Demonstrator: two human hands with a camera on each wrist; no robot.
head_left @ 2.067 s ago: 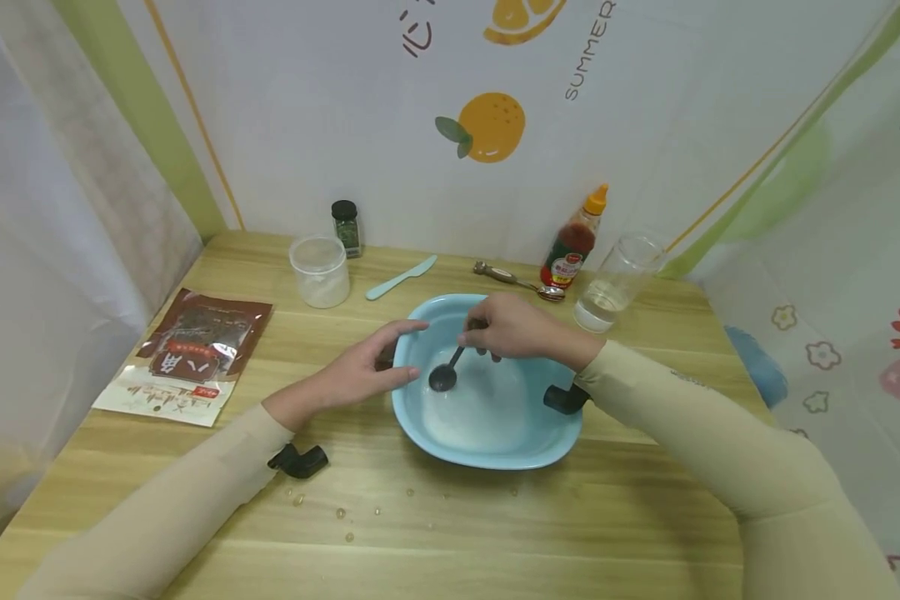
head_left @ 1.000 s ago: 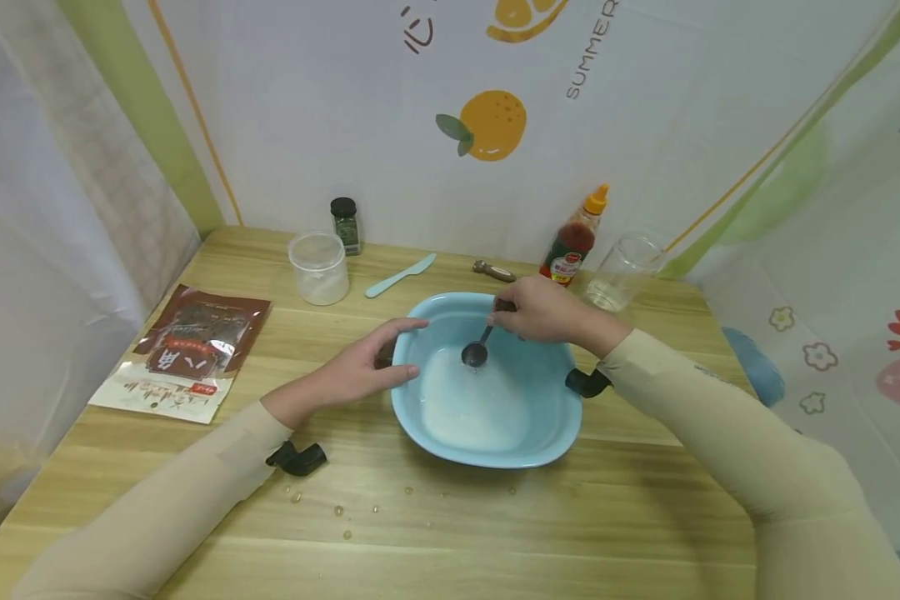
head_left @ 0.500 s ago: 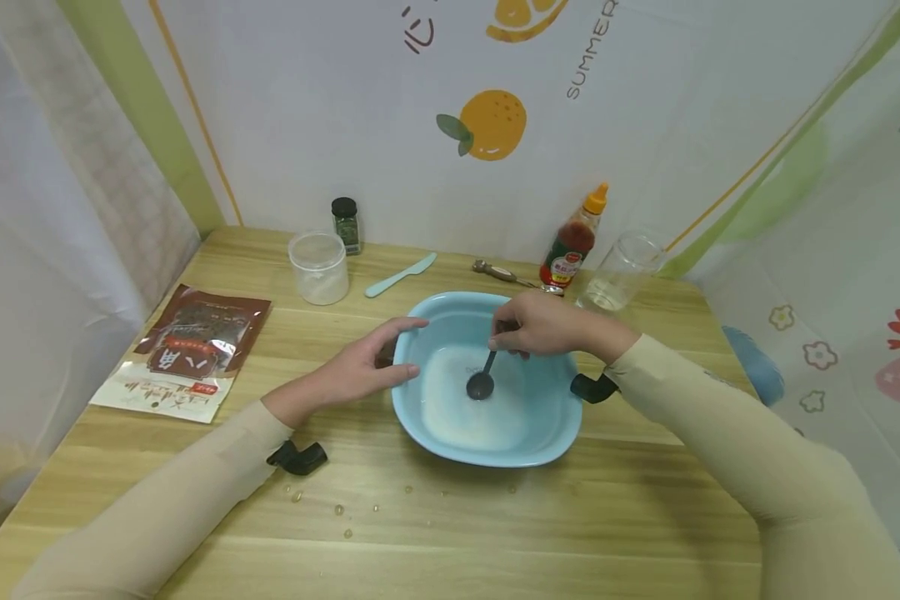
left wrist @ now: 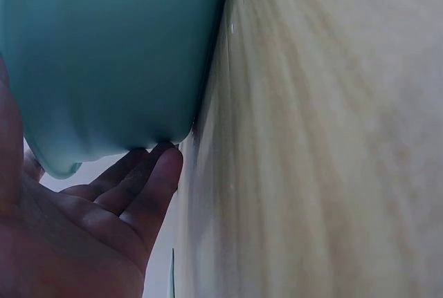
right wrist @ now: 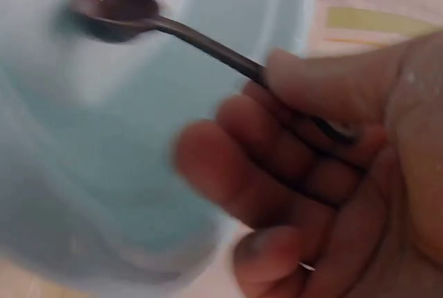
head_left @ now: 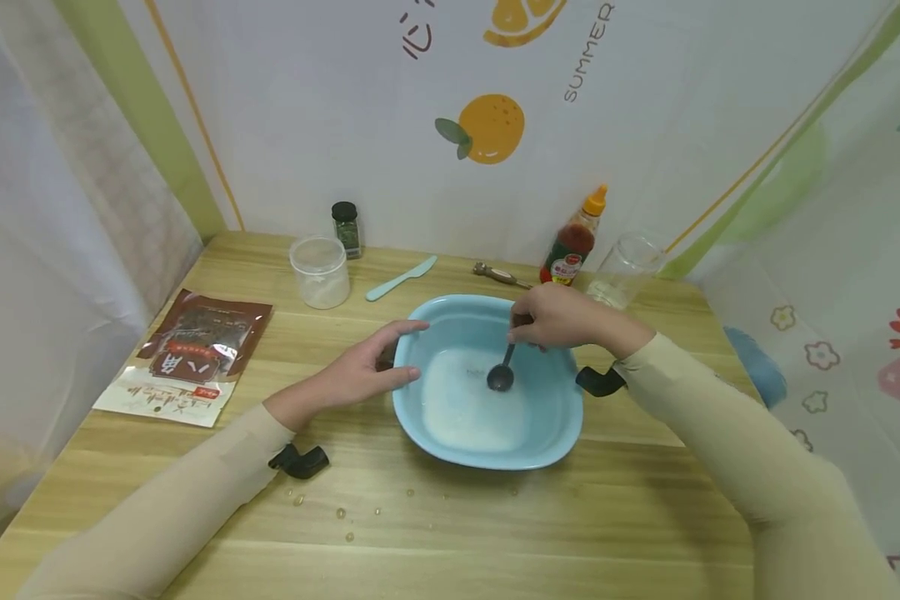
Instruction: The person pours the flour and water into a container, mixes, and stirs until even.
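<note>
A light blue plastic basin (head_left: 487,458) with cloudy whitish liquid in its bottom stands mid-table in the head view. At its left rim, my left hand (head_left: 356,367) holds it, thumb and index fingertip over the edge; the left wrist view shows the other fingers (left wrist: 163,173) against the basin's outer wall (left wrist: 104,56). Thumb and fingers of my right hand (head_left: 562,317) pinch the handle of a small dark spoon (head_left: 501,377), its bowl low inside the basin. In the right wrist view, the spoon bowl (right wrist: 118,11) is blurred and the handle's end is partly hidden by the hand.
Behind the basin lie a light blue knife (head_left: 401,279) and a metal spoon (head_left: 498,273). A clear jar (head_left: 321,279), spice bottle (head_left: 347,229), sauce bottle (head_left: 570,246) and tilted-looking glass (head_left: 622,271) stand along the back. A brown-and-white packet (head_left: 187,358) lies left; droplets (head_left: 341,513) dot the front.
My right hand has moved the dark spoon rightward across the basin, with small back-and-forth shifts. My left hand stays at the basin's left rim, and the basin keeps its place.
</note>
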